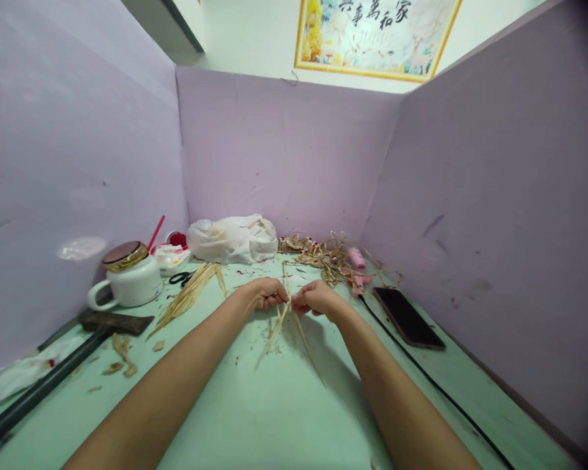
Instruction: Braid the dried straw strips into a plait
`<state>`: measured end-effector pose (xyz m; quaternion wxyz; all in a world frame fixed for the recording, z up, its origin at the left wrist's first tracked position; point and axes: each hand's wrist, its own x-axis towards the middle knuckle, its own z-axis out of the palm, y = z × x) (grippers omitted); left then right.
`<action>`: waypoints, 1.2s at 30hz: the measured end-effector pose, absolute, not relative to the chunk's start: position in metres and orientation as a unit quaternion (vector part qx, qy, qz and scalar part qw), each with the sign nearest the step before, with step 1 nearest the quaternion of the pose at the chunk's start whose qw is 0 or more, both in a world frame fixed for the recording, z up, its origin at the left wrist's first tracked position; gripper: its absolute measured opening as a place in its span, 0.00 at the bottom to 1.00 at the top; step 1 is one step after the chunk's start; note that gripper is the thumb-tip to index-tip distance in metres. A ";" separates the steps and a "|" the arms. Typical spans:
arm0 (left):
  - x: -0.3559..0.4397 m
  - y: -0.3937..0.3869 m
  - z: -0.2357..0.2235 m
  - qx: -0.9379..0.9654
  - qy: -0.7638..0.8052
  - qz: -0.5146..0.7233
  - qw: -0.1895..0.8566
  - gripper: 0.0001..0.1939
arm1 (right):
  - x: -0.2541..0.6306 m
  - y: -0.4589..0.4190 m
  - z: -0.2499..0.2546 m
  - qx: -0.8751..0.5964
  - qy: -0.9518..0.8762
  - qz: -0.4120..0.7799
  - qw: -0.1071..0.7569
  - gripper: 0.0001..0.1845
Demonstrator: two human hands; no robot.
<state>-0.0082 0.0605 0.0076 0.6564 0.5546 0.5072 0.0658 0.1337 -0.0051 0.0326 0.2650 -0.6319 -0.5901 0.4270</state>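
Note:
My left hand (pixel 269 293) and my right hand (pixel 316 299) meet over the middle of the green table, fingers pinched close together. Between them they hold thin, straw-coloured plant strips (pixel 302 333), whose loose ends fan down toward me. A narrow braided length (pixel 287 277) runs away from my fingertips toward the back. The exact crossing of the strips is partly hidden by my fingers. To the left of my left hand lies a bundle of dry flat strips (pixel 189 297), beside black-handled scissors (pixel 180 277).
At left are a lidded white mug (pixel 134 284), a hammer (pixel 117 322) and crumpled tissue (pixel 17 378). A white plastic bag (pixel 235 238), tangled braided cord (pixel 328 258) and pink thread spool (pixel 357 258) sit at the back. A phone (pixel 409 318) and black cable (pixel 421 369) lie right. Purple panels (pixel 284 156) enclose the table.

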 end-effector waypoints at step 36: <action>-0.123 0.068 0.057 0.633 0.741 0.152 0.167 0.05 | 0.132 0.015 -0.009 -0.605 -0.523 0.514 0.311 0.06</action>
